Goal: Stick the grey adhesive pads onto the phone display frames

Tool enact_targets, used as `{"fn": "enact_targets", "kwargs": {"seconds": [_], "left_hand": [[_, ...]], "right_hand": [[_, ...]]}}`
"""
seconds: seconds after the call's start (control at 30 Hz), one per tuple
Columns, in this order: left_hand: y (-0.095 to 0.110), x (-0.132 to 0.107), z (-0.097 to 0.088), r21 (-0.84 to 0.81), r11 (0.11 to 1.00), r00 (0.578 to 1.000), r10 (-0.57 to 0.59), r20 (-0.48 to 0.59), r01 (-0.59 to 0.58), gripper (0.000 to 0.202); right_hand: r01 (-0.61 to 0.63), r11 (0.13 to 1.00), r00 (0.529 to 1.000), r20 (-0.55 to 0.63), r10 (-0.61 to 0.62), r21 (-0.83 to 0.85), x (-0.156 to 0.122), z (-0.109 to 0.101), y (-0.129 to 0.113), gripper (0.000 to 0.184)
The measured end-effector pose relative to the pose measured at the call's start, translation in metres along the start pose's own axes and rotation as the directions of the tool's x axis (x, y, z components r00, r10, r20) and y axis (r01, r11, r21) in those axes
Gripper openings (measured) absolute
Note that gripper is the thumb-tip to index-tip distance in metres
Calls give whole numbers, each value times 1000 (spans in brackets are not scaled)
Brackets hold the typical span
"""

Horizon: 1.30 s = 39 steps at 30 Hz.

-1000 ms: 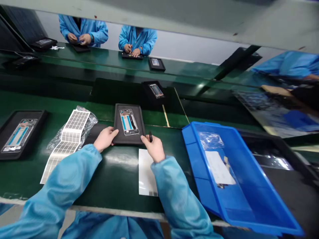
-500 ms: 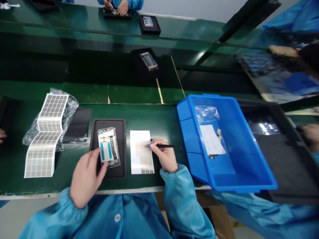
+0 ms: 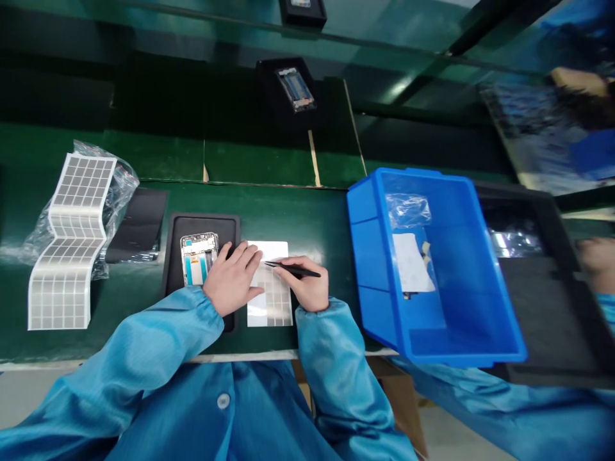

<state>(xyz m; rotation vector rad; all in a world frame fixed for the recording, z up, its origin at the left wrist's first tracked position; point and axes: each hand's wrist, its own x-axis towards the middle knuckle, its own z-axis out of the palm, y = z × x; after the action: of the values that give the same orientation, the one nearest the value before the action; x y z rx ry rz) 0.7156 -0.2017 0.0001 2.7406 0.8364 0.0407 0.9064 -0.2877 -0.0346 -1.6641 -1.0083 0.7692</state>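
Observation:
Pinched in my right hand (image 3: 307, 282) is a pair of black tweezers (image 3: 300, 271), its tip at the upper part of a white sticker sheet (image 3: 270, 301) with grey squares. My left hand (image 3: 234, 275) lies with fingers stretched out over the sheet's left edge and holds nothing. Left of it, an opened phone (image 3: 196, 259) with blue strips and a bare frame rests in a black tray (image 3: 175, 256). My left hand and sleeve cover the lower right of the phone and part of the tray.
A blue bin (image 3: 461, 288) with paper and plastic stands on the right. On the left, a folded sheet of grey squares (image 3: 72, 256) lies on a plastic bag (image 3: 122, 182) beside black sheets (image 3: 139, 224). Another phone (image 3: 295, 89) sits farther back. A co-worker's hand (image 3: 598, 259) shows at right.
My left hand has left the phone and moved right onto the sticker sheet's edge. The tweezers have shifted to the sheet's upper part. The camera view has tilted downward.

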Motion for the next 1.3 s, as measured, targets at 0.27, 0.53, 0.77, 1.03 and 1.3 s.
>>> {"fn": "enact_targets", "kwargs": {"seconds": [0.27,0.53,0.77,1.03,1.3], "left_hand": [[2,2,0,4,1000,1000,0,8,0,71],[2,1,-2,12,1000,1000,1,21,-1,71],[1,1,-1,3,1000,1000,0,18,0,72],[1,2,-1,-3,1000,1000,-5,29,5,70],[1,1,0,4,1000,999,-1,33,1,73]], "right_hand": [[-6,999,1000,19,7,-51,-1,0,1,25],[22,997,1000,-13,-23,-68,0,1,1,22],[10,999,1000,-11,-10,-39,0,1,-1,22],[14,996,999,-29,-17,-84,1,2,-2,21],[-13,999,998,-62,10,-49,0,3,-1,22]]}}
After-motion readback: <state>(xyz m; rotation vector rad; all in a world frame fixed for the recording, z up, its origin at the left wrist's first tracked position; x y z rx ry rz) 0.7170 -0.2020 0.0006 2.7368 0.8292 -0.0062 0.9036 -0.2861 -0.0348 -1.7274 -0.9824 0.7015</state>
